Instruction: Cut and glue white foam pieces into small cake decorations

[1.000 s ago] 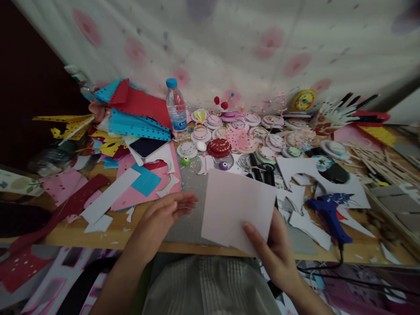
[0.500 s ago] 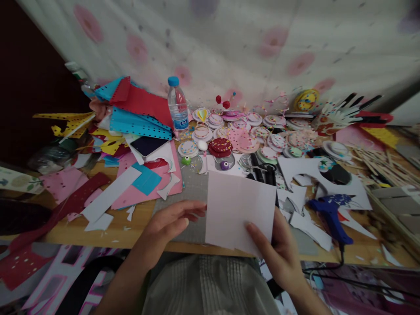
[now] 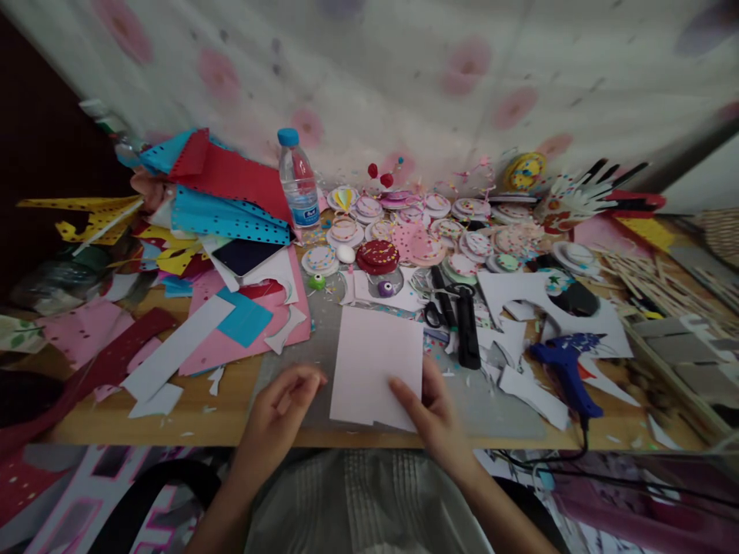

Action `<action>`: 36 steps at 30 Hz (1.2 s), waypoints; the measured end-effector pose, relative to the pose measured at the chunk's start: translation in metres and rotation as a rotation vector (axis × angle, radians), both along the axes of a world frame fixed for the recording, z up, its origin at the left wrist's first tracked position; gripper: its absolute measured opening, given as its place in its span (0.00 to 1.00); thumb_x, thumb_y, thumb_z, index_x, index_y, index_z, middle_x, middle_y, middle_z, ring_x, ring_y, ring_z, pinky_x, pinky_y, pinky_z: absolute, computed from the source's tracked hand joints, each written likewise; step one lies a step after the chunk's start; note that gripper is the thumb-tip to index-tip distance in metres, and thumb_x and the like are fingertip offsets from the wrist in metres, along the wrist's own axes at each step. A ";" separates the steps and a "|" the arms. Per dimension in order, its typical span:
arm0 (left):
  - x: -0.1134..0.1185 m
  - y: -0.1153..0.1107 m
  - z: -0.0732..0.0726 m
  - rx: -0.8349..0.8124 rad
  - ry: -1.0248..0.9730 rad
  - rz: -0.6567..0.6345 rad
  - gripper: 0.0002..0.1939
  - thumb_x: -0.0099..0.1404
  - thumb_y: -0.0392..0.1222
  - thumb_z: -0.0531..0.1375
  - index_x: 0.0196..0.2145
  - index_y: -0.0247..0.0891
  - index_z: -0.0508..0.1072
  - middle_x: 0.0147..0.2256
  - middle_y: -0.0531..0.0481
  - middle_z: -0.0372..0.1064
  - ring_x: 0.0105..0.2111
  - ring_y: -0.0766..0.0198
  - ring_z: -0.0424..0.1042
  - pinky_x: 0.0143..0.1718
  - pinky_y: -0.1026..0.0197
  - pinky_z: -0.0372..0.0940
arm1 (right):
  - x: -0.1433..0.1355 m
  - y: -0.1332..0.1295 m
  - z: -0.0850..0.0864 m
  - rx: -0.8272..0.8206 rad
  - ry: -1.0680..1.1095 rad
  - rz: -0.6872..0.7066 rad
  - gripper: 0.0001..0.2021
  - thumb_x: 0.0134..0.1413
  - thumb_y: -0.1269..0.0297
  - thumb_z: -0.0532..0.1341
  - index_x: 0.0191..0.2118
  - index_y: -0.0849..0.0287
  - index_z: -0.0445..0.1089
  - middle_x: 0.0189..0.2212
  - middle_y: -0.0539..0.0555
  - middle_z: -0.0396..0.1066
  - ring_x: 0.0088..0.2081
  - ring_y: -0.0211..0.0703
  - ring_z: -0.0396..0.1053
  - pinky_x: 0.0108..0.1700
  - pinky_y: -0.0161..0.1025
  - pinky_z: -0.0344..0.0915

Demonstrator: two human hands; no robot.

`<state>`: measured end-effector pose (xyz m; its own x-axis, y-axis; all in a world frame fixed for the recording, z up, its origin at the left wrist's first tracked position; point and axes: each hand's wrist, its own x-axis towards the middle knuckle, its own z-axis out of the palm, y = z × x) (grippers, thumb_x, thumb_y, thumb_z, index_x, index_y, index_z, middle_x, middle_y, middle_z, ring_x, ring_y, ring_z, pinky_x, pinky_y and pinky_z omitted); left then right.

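On your table [image 3: 231,415], the bottle [image 3: 299,185] stands behind the phone [image 3: 249,255] and to its right. The glue gun [image 3: 569,373] lies to your right, past the scissors [image 3: 443,314]. Your right hand [image 3: 436,412] holds the card [image 3: 375,365] over the mat [image 3: 490,408].

The left hand [image 3: 282,400], fingers loosely curled, hovers just left of the card [image 3: 372,368]. The right hand [image 3: 430,404] grips the card's right side, thumb on top, fingers partly hidden.
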<state>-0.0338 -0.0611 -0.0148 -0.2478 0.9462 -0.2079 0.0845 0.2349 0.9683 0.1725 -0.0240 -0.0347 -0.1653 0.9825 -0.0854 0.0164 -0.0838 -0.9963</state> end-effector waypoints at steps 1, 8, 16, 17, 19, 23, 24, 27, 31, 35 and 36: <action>0.001 0.000 -0.001 -0.041 -0.037 -0.020 0.15 0.61 0.55 0.61 0.32 0.40 0.77 0.37 0.46 0.74 0.41 0.55 0.71 0.45 0.60 0.64 | 0.000 0.000 -0.002 0.073 -0.036 -0.004 0.13 0.59 0.58 0.60 0.48 0.56 0.68 0.41 0.55 0.74 0.42 0.46 0.71 0.41 0.40 0.70; -0.002 0.009 0.011 -0.057 -0.458 -0.074 0.33 0.54 0.68 0.60 0.45 0.36 0.76 0.44 0.39 0.74 0.47 0.49 0.70 0.45 0.56 0.65 | 0.028 0.015 0.009 0.726 -0.195 0.066 0.13 0.55 0.74 0.61 0.42 0.47 0.74 0.37 0.52 0.72 0.40 0.47 0.69 0.43 0.49 0.64; 0.018 0.008 0.037 -0.197 -0.573 -0.215 0.21 0.57 0.46 0.67 0.48 0.40 0.73 0.39 0.46 0.77 0.33 0.59 0.75 0.32 0.64 0.65 | 0.026 0.009 0.032 0.778 -0.183 0.037 0.18 0.56 0.72 0.59 0.48 0.42 0.72 0.52 0.52 0.66 0.57 0.53 0.60 0.58 0.56 0.57; 0.022 0.007 0.041 -0.160 -0.551 -0.166 0.21 0.58 0.45 0.66 0.49 0.40 0.72 0.40 0.46 0.77 0.34 0.59 0.75 0.32 0.64 0.65 | 0.023 0.006 0.034 0.669 -0.062 -0.083 0.17 0.57 0.70 0.59 0.49 0.42 0.70 0.52 0.53 0.65 0.56 0.52 0.61 0.56 0.55 0.60; 0.029 0.005 0.048 -0.094 -0.518 -0.091 0.21 0.58 0.44 0.66 0.49 0.41 0.72 0.41 0.47 0.77 0.36 0.58 0.75 0.34 0.64 0.66 | 0.018 0.001 0.037 0.384 0.181 -0.140 0.14 0.59 0.61 0.59 0.51 0.44 0.67 0.49 0.54 0.67 0.50 0.51 0.67 0.47 0.49 0.68; 0.038 0.001 0.061 -0.098 -0.476 -0.066 0.21 0.59 0.46 0.65 0.50 0.42 0.71 0.42 0.46 0.76 0.37 0.56 0.76 0.33 0.63 0.67 | 0.014 -0.011 0.043 -0.065 0.250 0.190 0.17 0.60 0.55 0.59 0.54 0.42 0.64 0.45 0.52 0.73 0.41 0.48 0.73 0.34 0.39 0.72; 0.040 0.000 0.064 -0.115 -0.443 -0.070 0.22 0.59 0.46 0.65 0.51 0.42 0.70 0.42 0.46 0.76 0.37 0.56 0.76 0.33 0.63 0.68 | 0.013 -0.013 0.045 -0.079 0.215 0.222 0.17 0.61 0.58 0.60 0.55 0.40 0.63 0.46 0.51 0.73 0.42 0.46 0.74 0.36 0.38 0.72; 0.047 -0.002 0.070 -0.138 -0.307 -0.072 0.27 0.56 0.45 0.67 0.52 0.44 0.67 0.43 0.47 0.75 0.38 0.55 0.76 0.34 0.61 0.70 | 0.011 -0.020 0.048 0.042 0.138 0.226 0.21 0.62 0.64 0.59 0.58 0.37 0.60 0.48 0.48 0.72 0.46 0.44 0.72 0.44 0.37 0.72; 0.055 -0.003 0.071 -0.111 -0.164 -0.015 0.31 0.52 0.43 0.68 0.53 0.45 0.65 0.45 0.48 0.73 0.41 0.55 0.74 0.37 0.61 0.70 | 0.010 -0.025 0.047 0.153 0.095 0.214 0.24 0.63 0.68 0.57 0.60 0.36 0.55 0.52 0.49 0.69 0.50 0.44 0.69 0.49 0.37 0.70; 0.061 -0.003 0.070 -0.074 -0.098 0.042 0.31 0.51 0.43 0.68 0.52 0.43 0.64 0.45 0.48 0.73 0.42 0.56 0.73 0.38 0.62 0.70 | 0.007 -0.026 0.046 0.183 0.101 0.198 0.24 0.64 0.69 0.56 0.60 0.36 0.54 0.53 0.49 0.68 0.52 0.42 0.68 0.53 0.37 0.68; 0.062 -0.003 0.069 -0.070 -0.102 0.043 0.31 0.51 0.42 0.68 0.52 0.42 0.64 0.45 0.48 0.73 0.41 0.56 0.74 0.38 0.62 0.70 | 0.007 -0.026 0.046 0.190 0.099 0.186 0.24 0.64 0.69 0.56 0.60 0.36 0.54 0.53 0.48 0.68 0.53 0.42 0.68 0.53 0.37 0.68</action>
<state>0.0280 -0.0645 0.0545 -0.2617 0.9174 -0.2996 -0.0255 0.3038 0.9524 0.1792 -0.0501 0.0109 -0.3422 0.9315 0.1233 -0.0846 0.1002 -0.9914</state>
